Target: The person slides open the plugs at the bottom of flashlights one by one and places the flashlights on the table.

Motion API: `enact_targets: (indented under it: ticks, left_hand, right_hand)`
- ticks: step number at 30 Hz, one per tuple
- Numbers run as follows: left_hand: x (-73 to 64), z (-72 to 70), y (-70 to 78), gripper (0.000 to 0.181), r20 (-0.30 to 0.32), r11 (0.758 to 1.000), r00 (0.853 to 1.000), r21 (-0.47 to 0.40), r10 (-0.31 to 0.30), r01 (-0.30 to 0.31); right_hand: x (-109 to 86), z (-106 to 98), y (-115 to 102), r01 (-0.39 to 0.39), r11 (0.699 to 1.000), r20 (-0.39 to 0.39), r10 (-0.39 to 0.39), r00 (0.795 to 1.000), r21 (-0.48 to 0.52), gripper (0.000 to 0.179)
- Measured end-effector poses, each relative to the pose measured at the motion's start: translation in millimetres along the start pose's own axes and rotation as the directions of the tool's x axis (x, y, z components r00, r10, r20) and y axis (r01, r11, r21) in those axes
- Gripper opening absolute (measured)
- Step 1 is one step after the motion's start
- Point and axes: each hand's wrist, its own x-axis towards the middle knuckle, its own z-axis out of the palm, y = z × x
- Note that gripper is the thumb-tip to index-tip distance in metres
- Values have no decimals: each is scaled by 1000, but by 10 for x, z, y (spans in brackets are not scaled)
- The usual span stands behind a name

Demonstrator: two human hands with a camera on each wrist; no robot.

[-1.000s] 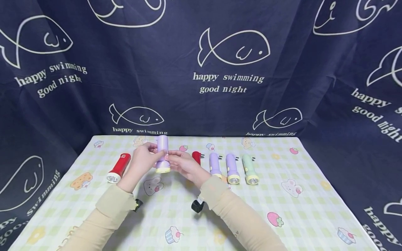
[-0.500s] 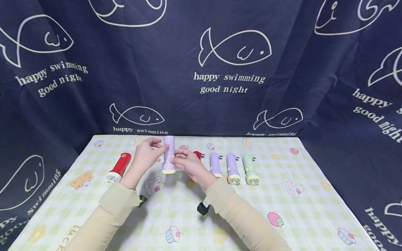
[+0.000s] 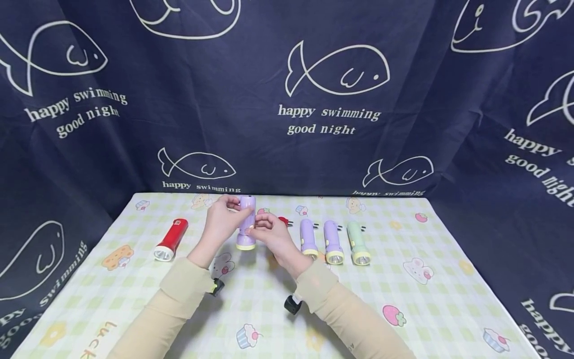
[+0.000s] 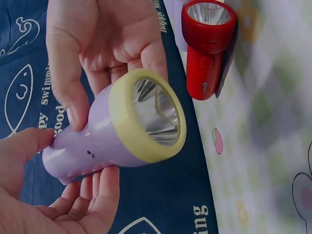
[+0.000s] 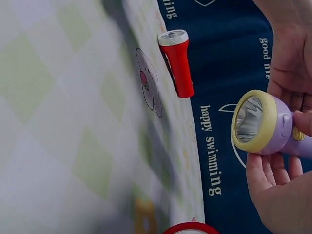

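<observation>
A lilac flashlight (image 3: 245,224) with a pale yellow rim is held above the table, its lens end down and toward the person. My left hand (image 3: 218,224) grips the barrel near its tail, thumb in front. Nearer the lens end, my right hand (image 3: 277,238) holds it with thumb and fingers; in the right wrist view the thumb lies at the yellow switch (image 5: 299,134). The left wrist view shows the lens (image 4: 156,112) facing the camera, unlit as far as I can see. Part of the barrel is hidden by the fingers.
A red flashlight with a white rim (image 3: 172,239) lies at left. Behind my right hand is an all-red one (image 4: 202,73), mostly covered in the head view. Two lilac flashlights (image 3: 308,237) and a green one (image 3: 357,242) lie to the right on the checked tablecloth (image 3: 403,299).
Both hands and the lilac flashlight have shifted to the right. My left hand's grip now sits higher, toward the tail. The flashlights on the table have stayed put.
</observation>
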Motion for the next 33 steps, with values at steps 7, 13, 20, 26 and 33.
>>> enact_targets:
  ticks: [7,13,20,26,33]
  left_hand:
    - [-17,34,9,39,-21,1000,1000,-15,9,-9]
    - [-19,39,2,37,-19,999,999,-16,40,-40]
    - [-22,15,9,34,13,996,996,-32,85,-84]
    - [-29,-13,23,31,62,996,995,-41,81,-78]
    - [-55,-14,8,35,154,992,985,-104,80,-65]
  right_hand:
    - [-50,0,-36,13,1000,-4,-14,1000,-22,40]
    - [-59,-23,-39,23,999,9,-23,1000,-26,41]
    - [-48,-124,-48,39,999,76,-40,996,17,41]
    - [-36,-228,-86,63,997,129,-69,989,49,42]
    - [-57,-292,-150,46,996,184,-59,981,70,45]
